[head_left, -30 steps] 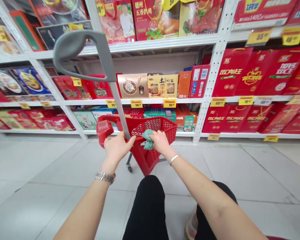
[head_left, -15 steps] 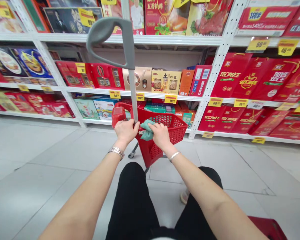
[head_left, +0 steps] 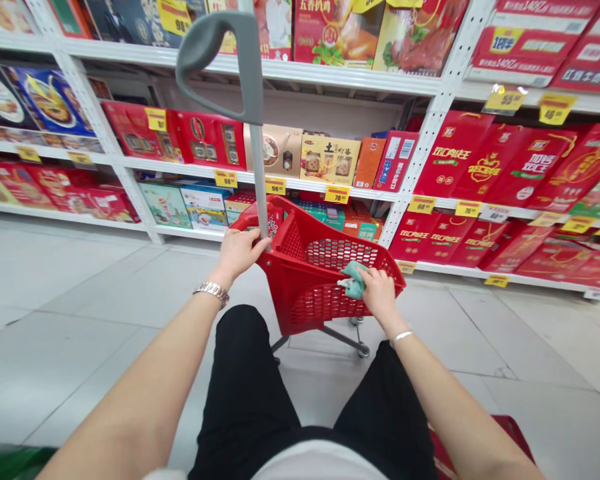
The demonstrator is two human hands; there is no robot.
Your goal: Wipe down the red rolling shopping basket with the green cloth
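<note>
A small red shopping cart (head_left: 286, 287) with perforated sides stands in front of my knees, turned so that its long side faces me. My left hand (head_left: 240, 253) is closed around the red handle at the cart's left end, beside a grey pole (head_left: 260, 177) topped by a grey looped grip (head_left: 253, 73). In my right hand (head_left: 380, 292) is a crumpled light green cloth (head_left: 354, 283), pressed against the upper edge of the cart's near side, toward its right end. My fingertips are partly hidden behind the cloth.
White shelves (head_left: 330, 77) of boxed goods with yellow price tags run behind the cart. Red gift bags (head_left: 445, 150) fill the right section. Grey floor tiles (head_left: 105, 287) lie around. Something red (head_left: 513, 433) is at lower right, something green (head_left: 15, 460) at lower left.
The cart has swung round, showing more of its long side. My right hand has carried the cloth rightward from near the pole to the cart's far right end. My left hand stays by the pole.
</note>
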